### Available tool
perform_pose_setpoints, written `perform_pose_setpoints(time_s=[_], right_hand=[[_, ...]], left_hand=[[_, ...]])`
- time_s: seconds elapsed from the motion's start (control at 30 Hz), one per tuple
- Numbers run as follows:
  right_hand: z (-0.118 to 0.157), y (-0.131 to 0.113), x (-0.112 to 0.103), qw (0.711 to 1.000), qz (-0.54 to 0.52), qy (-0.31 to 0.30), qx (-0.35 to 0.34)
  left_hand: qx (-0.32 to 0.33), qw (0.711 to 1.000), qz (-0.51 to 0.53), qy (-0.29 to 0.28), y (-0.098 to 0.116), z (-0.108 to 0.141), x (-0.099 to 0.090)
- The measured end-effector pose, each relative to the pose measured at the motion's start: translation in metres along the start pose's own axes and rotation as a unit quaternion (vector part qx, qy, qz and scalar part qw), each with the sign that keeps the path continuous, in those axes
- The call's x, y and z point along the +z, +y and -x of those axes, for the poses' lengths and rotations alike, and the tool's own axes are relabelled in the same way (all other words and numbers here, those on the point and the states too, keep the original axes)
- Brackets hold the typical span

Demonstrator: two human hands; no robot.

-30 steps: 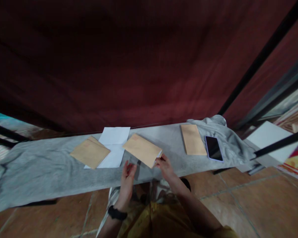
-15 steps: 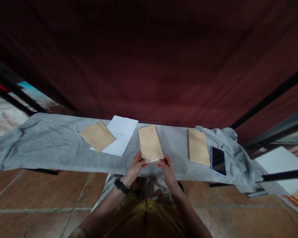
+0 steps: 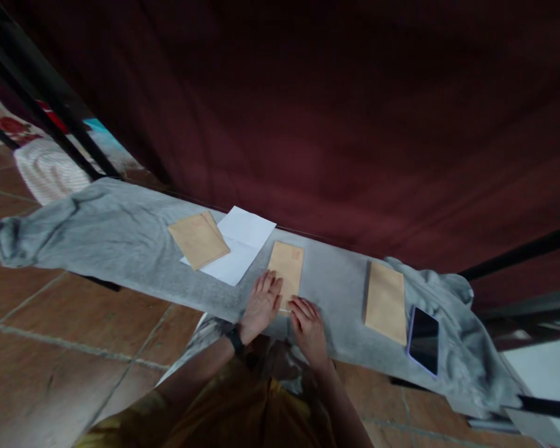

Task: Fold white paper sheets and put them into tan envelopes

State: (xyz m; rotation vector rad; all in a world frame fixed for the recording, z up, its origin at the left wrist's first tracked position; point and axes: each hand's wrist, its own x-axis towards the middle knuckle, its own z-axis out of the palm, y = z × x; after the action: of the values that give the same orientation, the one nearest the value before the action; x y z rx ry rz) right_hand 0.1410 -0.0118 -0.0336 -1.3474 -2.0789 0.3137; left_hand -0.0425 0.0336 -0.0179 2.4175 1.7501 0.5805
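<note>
A brown envelope lies on the grey cloth in front of me, with a small reddish mark near its top right corner. My left hand rests flat over its lower left side, fingers stretched out. At the lower right corner, my right hand touches the envelope with its fingers extended. A thin white edge shows at the envelope's bottom. To the left, more brown envelopes overlap white folded paper. A stack of brown envelopes sits on the right.
A phone with a pale purple edge lies right of the stack. The grey cloth covers a long, narrow surface and bunches at both ends. Behind it hangs a dark red curtain. Black bars stand at both sides.
The view has tilted and shifted. The envelope, earlier held by its lower corners between both hands, now lies flat; my left hand has moved up onto it, and both hands have loosened their grip.
</note>
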Motion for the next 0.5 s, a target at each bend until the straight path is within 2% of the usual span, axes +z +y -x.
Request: perform_pose_setpoints(time_s=[0.1, 0.23, 0.3, 0.4, 0.5], right_hand=[[0.001, -0.001, 0.001, 1.0, 0.019, 0.005, 0.001], [-0.001, -0.007, -0.001, 1.0, 0.026, -0.006, 0.007], [-0.002, -0.01, -0.003, 1.0, 0.027, -0.007, 0.011], [-0.004, -0.012, -0.005, 0.999, 0.034, -0.011, 0.011], [-0.004, -0.011, -0.003, 0.999, 0.042, -0.021, 0.013]], left_hand=[[0.088, 0.996, -0.011, -0.019, 0.0, -0.038, 0.02], [0.104, 0.994, -0.02, -0.041, -0.01, -0.102, 0.04], [0.115, 0.991, -0.021, -0.057, -0.017, -0.125, 0.046], [0.134, 0.988, -0.022, -0.074, -0.025, -0.14, 0.053], [0.164, 0.982, -0.017, -0.093, -0.029, -0.135, 0.055]])
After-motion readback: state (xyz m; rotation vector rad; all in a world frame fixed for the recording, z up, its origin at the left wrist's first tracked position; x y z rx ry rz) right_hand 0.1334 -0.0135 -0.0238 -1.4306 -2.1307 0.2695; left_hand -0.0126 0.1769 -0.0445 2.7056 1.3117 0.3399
